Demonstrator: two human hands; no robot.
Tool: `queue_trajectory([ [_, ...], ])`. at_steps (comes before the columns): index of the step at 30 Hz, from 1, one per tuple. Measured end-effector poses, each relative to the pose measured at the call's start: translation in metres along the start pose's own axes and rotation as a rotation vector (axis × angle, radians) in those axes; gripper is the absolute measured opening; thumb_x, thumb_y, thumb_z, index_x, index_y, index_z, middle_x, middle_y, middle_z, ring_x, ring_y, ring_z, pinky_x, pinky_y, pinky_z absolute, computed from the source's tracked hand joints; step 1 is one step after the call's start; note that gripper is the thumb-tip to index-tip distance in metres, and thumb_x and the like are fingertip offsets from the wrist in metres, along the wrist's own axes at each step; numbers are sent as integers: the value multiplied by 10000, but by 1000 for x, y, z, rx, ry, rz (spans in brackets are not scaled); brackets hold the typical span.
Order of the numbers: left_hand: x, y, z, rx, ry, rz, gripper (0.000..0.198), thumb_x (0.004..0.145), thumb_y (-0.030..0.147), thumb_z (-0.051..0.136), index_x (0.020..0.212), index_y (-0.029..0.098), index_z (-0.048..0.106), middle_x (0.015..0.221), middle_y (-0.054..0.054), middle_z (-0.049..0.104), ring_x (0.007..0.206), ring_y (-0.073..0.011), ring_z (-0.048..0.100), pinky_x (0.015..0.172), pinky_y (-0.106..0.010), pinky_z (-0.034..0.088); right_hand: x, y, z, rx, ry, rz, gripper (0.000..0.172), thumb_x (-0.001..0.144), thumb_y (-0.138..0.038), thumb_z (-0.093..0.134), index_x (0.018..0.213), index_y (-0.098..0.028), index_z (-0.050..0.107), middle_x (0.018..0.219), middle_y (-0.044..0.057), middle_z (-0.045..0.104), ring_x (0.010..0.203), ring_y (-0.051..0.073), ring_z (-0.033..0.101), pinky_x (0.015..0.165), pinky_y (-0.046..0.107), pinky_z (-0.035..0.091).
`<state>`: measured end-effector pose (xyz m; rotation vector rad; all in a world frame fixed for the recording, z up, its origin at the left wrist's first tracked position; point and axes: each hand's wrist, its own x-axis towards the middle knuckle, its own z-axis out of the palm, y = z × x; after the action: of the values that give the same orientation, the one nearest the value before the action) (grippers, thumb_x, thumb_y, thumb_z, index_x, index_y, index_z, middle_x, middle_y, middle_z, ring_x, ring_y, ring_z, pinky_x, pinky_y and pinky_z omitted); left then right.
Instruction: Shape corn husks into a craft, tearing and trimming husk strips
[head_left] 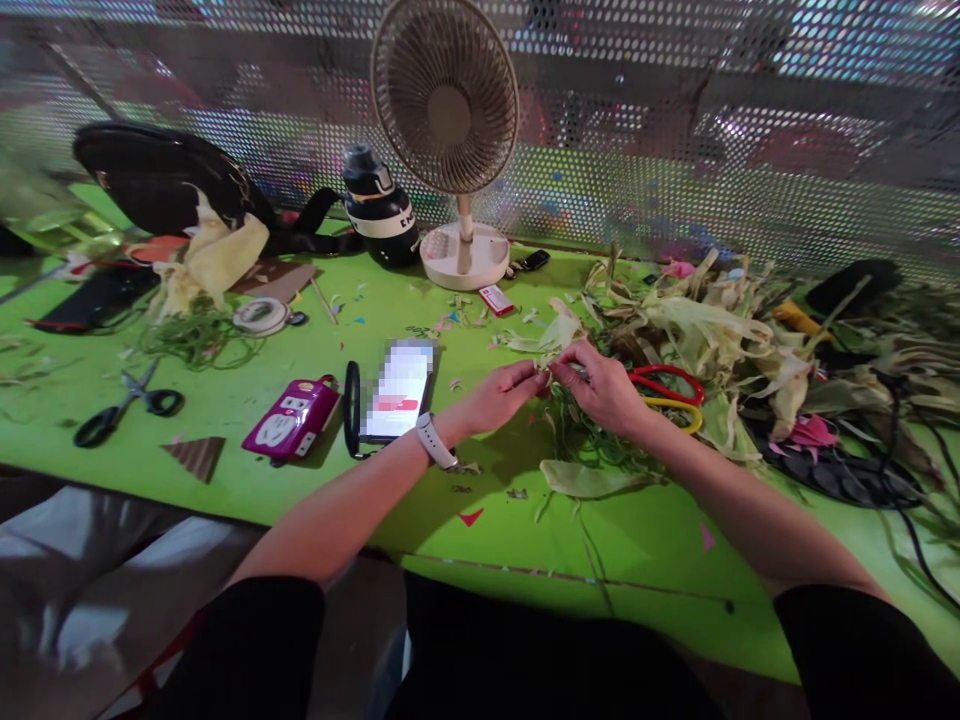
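Note:
My left hand (504, 398), with a white band (435, 442) on its wrist, meets my right hand (598, 386) above the green table. Both hands are closed, fingertips pinching at a pale dried corn husk (561, 333) whose leaf spreads out behind them. The exact grip is hidden by the fingers. Under my right hand lies a tangle of green string (600, 442). Scissors with red and yellow handles (679, 385) rest beside that wrist, and a loose flat husk (592, 481) lies nearer to me.
A heap of husks (697, 320) covers the right side. Behind my hands stand a fan (466, 255) and a black bottle (382, 220). To the left are a phone (401, 385), a purple power socket (292, 420), black scissors (131, 400), a tape roll (261, 316) and a black bag (169, 180).

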<state>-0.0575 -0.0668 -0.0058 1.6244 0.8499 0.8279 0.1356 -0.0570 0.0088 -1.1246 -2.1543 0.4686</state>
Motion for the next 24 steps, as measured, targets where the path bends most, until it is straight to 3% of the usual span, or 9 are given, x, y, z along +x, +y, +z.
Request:
queue_trajectory([
  [5, -1, 2, 0, -80, -3, -29, 243, 892, 391, 543, 850, 155, 588, 809, -25, 601, 797, -149, 565, 786, -306, 458, -2, -2, 3, 41, 14, 24, 271, 955, -441, 466, 854, -207, 559, 743, 43, 655, 678, 175, 617, 625, 259, 437],
  [12, 0, 4, 1, -311, 116, -82, 118, 798, 249, 630, 856, 150, 601, 812, -5, 611, 794, -118, 584, 819, -291, 465, -3, -4, 7, 97, 41, 45, 252, 943, -436, 494, 862, -209, 569, 765, 39, 680, 658, 164, 633, 602, 242, 437],
  [19, -3, 8, 5, -405, 158, -190, 96, 775, 234, 637, 782, 148, 594, 734, 7, 642, 707, -90, 609, 686, -231, 453, -2, -3, 8, 92, 73, 83, 279, 938, -461, 487, 859, -206, 569, 723, 36, 663, 618, 161, 615, 572, 249, 435],
  [24, -3, 8, 8, -452, 137, -201, 140, 744, 241, 671, 805, 150, 583, 700, -3, 672, 664, -111, 649, 649, -244, 470, -3, -1, 11, 123, 114, 72, 275, 940, -467, 493, 860, -214, 564, 785, 48, 689, 690, 177, 651, 631, 267, 469],
])
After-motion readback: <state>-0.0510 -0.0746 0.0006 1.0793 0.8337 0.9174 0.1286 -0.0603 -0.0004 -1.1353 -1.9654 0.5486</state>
